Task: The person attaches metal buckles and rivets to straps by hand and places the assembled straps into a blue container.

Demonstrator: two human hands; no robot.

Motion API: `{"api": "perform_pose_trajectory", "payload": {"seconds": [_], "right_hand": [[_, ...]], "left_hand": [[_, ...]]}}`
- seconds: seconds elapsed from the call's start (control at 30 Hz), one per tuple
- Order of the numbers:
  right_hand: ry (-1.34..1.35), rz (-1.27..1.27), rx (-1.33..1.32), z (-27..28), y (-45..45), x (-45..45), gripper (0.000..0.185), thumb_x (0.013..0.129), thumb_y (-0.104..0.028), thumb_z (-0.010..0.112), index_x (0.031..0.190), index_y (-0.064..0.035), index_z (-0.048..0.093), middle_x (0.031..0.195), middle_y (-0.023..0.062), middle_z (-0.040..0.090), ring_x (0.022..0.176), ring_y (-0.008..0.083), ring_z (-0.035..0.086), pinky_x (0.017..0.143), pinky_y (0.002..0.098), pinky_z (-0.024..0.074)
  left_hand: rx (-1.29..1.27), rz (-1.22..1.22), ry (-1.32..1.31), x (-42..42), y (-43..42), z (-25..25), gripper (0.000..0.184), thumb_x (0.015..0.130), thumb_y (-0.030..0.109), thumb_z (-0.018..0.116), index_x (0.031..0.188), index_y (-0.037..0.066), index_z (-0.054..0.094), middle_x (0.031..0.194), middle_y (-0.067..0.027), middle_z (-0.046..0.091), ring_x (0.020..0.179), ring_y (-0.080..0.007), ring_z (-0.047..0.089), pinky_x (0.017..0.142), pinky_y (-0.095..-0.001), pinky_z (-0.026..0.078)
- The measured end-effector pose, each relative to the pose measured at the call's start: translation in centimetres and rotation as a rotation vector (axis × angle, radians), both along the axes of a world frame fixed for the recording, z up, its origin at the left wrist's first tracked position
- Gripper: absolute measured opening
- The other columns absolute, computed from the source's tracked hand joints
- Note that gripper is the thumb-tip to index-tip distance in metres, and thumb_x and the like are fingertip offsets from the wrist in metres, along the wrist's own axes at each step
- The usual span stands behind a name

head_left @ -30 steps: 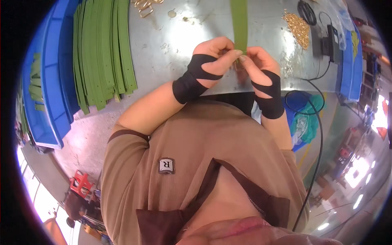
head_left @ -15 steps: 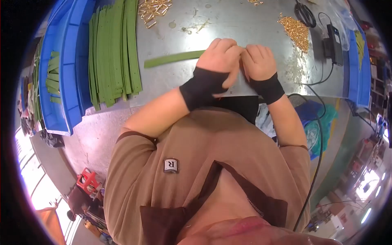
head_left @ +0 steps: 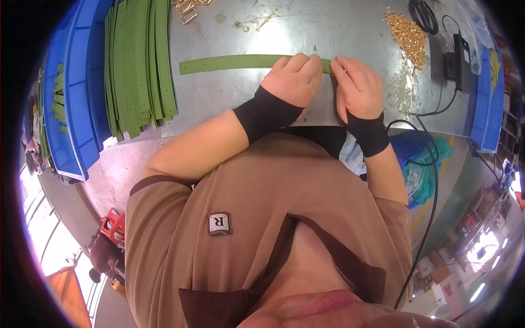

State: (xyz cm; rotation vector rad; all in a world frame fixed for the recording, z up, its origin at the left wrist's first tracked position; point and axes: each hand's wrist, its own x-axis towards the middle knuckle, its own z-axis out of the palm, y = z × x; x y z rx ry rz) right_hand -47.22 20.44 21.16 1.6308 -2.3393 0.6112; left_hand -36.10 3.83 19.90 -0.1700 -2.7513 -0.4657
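A long green strip [head_left: 229,63] lies crosswise, its left part flat on the metal table and its right end between my two hands. My left hand [head_left: 294,81], with a black wrist wrap, is closed over the strip near that end. The fingers of my right hand [head_left: 360,87], also wrapped in black, pinch the strip's right end. The fingertips of both hands are partly hidden. To the left lies a stack of green strips [head_left: 136,65], several with small holes.
Gold buckles [head_left: 187,10] lie at the table's far edge and a pile of small gold pieces [head_left: 407,38] at the right. A black device [head_left: 462,60] with a cable is beside them. Blue bins [head_left: 79,104] stand on the left, another [head_left: 486,104] on the right.
The strip first pointed away from me between my fingers; now it lies crosswise, extending left. Both hands turned backs up, and my right hand moved slightly right.
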Motion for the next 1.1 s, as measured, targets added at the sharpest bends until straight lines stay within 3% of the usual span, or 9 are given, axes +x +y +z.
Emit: {"api": "perform_pose_trajectory", "payload": {"seconds": [0.33,0.43,0.5,0.53,0.63,0.7,0.73,0.87,1.1], "right_hand": [[0.114,-0.039,0.131,0.7,-0.1,0.8,0.037,0.077,-0.005,0.065,0.114,-0.0038,0.068,0.121,0.0086,0.063,0.111,0.0219,0.061,0.090,0.0398,0.0443],[0.003,-0.013,0.144,2.0,-0.7,-0.7,0.032,0.080,-0.005,0.064,0.111,-0.0042,0.068,0.117,0.0121,0.065,0.107,0.0254,0.063,0.087,0.0387,0.0469],[-0.319,-0.141,-0.158,2.8,-2.1,-2.5,0.026,0.083,-0.006,0.063,0.108,-0.0035,0.068,0.107,0.0149,0.068,0.099,0.0306,0.065,0.082,0.0377,0.0499],[-0.337,-0.236,-0.255,2.7,-3.1,-3.3,0.025,0.086,-0.014,0.063,0.107,-0.0009,0.068,0.099,0.0166,0.069,0.092,0.0338,0.066,0.077,0.0379,0.0517],[-0.550,-0.452,-0.219,1.9,-6.2,-7.1,0.031,0.085,-0.024,0.067,0.106,-0.0012,0.068,0.101,0.0166,0.069,0.093,0.0318,0.066,0.078,0.0382,0.0517],[-0.480,-0.504,-0.154,0.8,-7.6,-10.7,0.037,0.083,-0.030,0.068,0.105,-0.0005,0.068,0.099,0.0165,0.070,0.088,0.0298,0.067,0.077,0.0371,0.0519],[-0.622,-0.526,-0.185,1.0,-8.3,-11.7,0.033,0.082,-0.030,0.067,0.099,-0.0013,0.069,0.090,0.0144,0.071,0.081,0.0282,0.068,0.074,0.0354,0.0517],[-0.568,-0.532,-0.185,0.3,-9.9,-13.6,0.025,0.081,-0.028,0.065,0.088,-0.0042,0.069,0.081,0.0123,0.070,0.076,0.0265,0.068,0.070,0.0353,0.0507],[-0.441,-0.446,-0.055,-0.6,-10.1,-15.1,0.019,0.080,-0.024,0.064,0.085,-0.0058,0.069,0.077,0.0126,0.068,0.070,0.0272,0.065,0.067,0.0363,0.0498]], "left_hand": [[-0.017,-0.079,0.015,0.2,-0.3,0.4,0.041,0.074,0.014,0.064,0.112,0.000,0.066,0.124,-0.0060,0.060,0.096,-0.0187,0.058,0.077,-0.0318,0.047],[-0.034,-0.076,0.070,-0.2,-0.4,-0.1,0.039,0.075,0.014,0.063,0.111,0.000,0.067,0.125,-0.0065,0.060,0.093,-0.0182,0.058,0.075,-0.0318,0.046],[-0.044,-0.065,0.084,-0.2,-0.2,-0.5,0.037,0.077,0.013,0.063,0.111,-0.001,0.067,0.124,-0.0066,0.061,0.092,-0.0180,0.058,0.074,-0.0318,0.046],[-0.041,-0.056,0.060,0.0,-0.2,-0.4,0.035,0.078,0.013,0.062,0.110,-0.001,0.067,0.124,-0.0067,0.061,0.091,-0.0178,0.057,0.073,-0.0318,0.046],[0.061,-0.034,0.045,-0.1,-0.2,0.0,0.031,0.080,0.012,0.062,0.108,-0.001,0.068,0.120,-0.0074,0.062,0.090,-0.0175,0.057,0.072,-0.0322,0.045],[0.021,-0.065,0.068,-0.1,-0.4,0.4,0.031,0.079,0.010,0.062,0.107,-0.002,0.068,0.118,-0.0086,0.063,0.090,-0.0176,0.057,0.070,-0.0322,0.045],[0.017,-0.043,0.080,-0.1,-0.2,0.0,0.030,0.079,0.010,0.063,0.106,-0.002,0.068,0.118,-0.0087,0.063,0.089,-0.0175,0.057,0.069,-0.0321,0.045],[0.076,-0.041,0.072,-0.2,-0.3,0.5,0.027,0.081,0.007,0.065,0.107,-0.003,0.066,0.114,-0.0075,0.063,0.086,-0.0171,0.057,0.066,-0.0316,0.045],[0.196,0.020,0.115,-0.3,0.1,0.1,0.027,0.081,0.003,0.066,0.107,-0.003,0.065,0.105,-0.0075,0.062,0.083,-0.0181,0.056,0.066,-0.0312,0.044]]}}
